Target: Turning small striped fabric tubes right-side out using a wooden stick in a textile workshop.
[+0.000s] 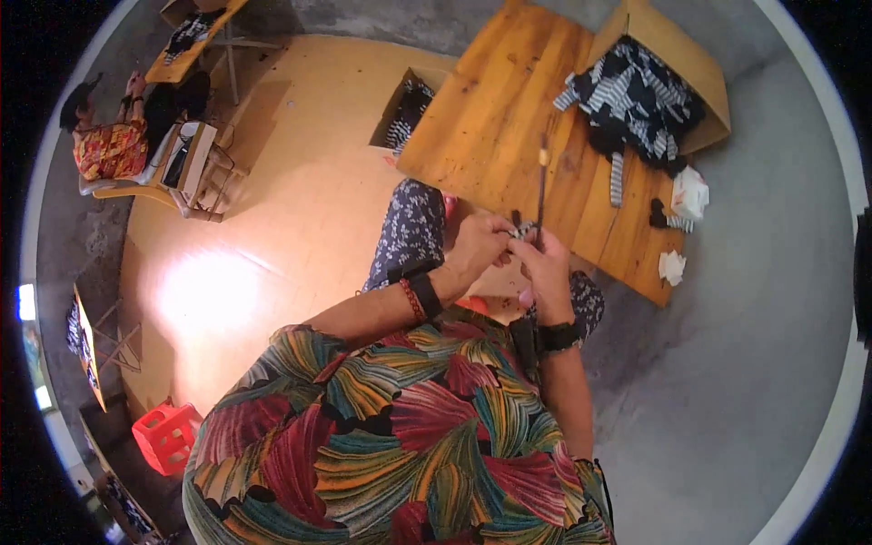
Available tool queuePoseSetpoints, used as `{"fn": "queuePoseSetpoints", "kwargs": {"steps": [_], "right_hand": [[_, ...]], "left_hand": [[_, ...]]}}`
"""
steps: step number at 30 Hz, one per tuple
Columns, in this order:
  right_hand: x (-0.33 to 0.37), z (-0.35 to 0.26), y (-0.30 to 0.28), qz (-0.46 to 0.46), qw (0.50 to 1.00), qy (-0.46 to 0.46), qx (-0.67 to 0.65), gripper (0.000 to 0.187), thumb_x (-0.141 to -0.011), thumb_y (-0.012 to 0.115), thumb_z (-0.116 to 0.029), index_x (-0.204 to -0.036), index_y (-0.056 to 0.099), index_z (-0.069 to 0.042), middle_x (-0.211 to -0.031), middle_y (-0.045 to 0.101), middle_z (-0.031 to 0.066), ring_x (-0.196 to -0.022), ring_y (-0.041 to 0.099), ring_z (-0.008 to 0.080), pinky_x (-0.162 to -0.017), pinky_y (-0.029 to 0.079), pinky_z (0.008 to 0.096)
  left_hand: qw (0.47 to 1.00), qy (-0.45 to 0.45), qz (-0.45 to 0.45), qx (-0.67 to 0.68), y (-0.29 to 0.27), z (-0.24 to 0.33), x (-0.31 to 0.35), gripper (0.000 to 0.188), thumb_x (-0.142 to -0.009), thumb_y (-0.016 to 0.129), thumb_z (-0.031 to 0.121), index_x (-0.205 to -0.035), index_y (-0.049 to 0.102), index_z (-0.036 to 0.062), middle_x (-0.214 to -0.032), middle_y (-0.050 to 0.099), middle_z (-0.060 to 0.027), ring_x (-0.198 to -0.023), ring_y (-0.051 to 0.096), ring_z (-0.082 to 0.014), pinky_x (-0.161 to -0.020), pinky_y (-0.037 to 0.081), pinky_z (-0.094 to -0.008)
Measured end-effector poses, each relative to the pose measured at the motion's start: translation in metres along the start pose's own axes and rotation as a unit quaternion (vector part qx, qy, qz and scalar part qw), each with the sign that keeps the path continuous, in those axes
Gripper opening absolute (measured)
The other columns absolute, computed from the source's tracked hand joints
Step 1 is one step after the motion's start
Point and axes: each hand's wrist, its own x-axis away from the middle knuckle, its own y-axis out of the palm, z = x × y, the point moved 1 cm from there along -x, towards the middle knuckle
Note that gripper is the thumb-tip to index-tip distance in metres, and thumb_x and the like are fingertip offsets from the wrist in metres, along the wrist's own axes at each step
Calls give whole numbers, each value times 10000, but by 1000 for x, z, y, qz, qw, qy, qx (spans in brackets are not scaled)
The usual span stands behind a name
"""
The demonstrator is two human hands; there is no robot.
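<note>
Over my lap, close to the table's near edge, my two hands meet. My left hand is closed, its fingertips pinching a small black-and-white striped cloth piece. Beside it my right hand is closed too, with its fingers round the lower end of a thin dark rod. The rod stands up past the fingers and has a tan band near its top. The cloth lies between both hands, touching the fingertips. How the rod meets the cloth is hidden by my fingers.
A cardboard box on the wooden table spills striped and black cloth pieces. White crumpled tissue lies at the right edge. Another carton stands on the floor. Far left sit a person and a red stool.
</note>
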Motion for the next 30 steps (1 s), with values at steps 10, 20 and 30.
{"fn": "queuePoseSetpoints", "kwargs": {"steps": [10,20,30], "right_hand": [[-18,21,4,38,981,-157,104,109,-760,547,-17,-869,536,-22,-697,544,7,-644,535,125,-609,443,247],[-9,2,10,89,882,-183,426,151,-703,501,-65,-829,538,9,-713,537,220,-685,537,391,-600,419,422],[-10,37,2,56,933,-202,293,69,-716,464,-45,-736,509,3,-559,461,96,-474,465,252,-472,377,358]], "left_hand": [[999,29,11,20,-6,8,5,122,-756,523,18,-841,603,-16,-659,557,-20,-533,526,-81,-470,425,-209],[966,-51,-92,235,-14,0,-1,54,-736,587,55,-768,586,12,-553,466,-4,-407,409,-99,-362,301,-228],[963,-35,-242,108,-27,-7,1,129,-760,626,155,-760,570,38,-580,503,-4,-447,483,-118,-443,401,-242]]}}
